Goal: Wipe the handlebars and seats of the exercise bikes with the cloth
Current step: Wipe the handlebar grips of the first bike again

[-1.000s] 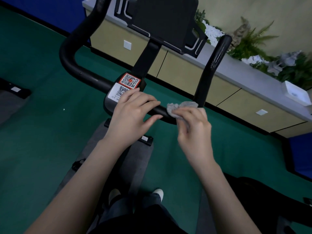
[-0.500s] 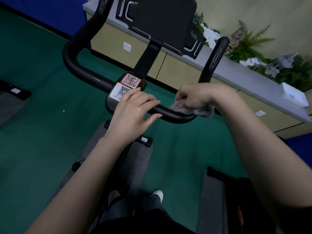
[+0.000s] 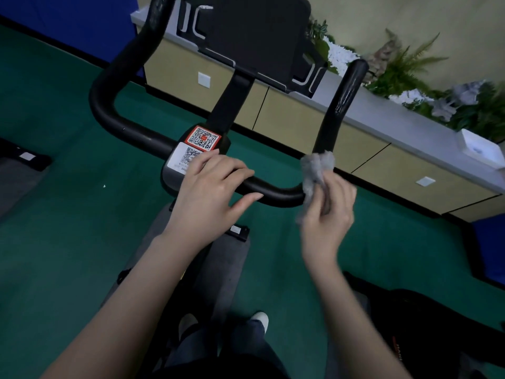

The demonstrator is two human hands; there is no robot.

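Fingers [image 3: 340, 191] of the right hand [image 3: 326, 214] bunch the grey cloth [image 3: 317, 170] against the handlebar [image 3: 276, 194] bend, centre-right of frame; half a second ago that hand reached over the bar from above. Left hand [image 3: 210, 192] stays flat, fingers straight, on the middle. The cross-bar stroke seems finished; the right upright [image 3: 341, 105] probably follows.

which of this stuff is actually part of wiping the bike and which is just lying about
For the job:
handlebar
cloth, bunched at the bar's right bend
right hand, gripping the cloth
left hand, resting on the bar

Just there:
code stickers
screen holder
cabinet
plants
white tray
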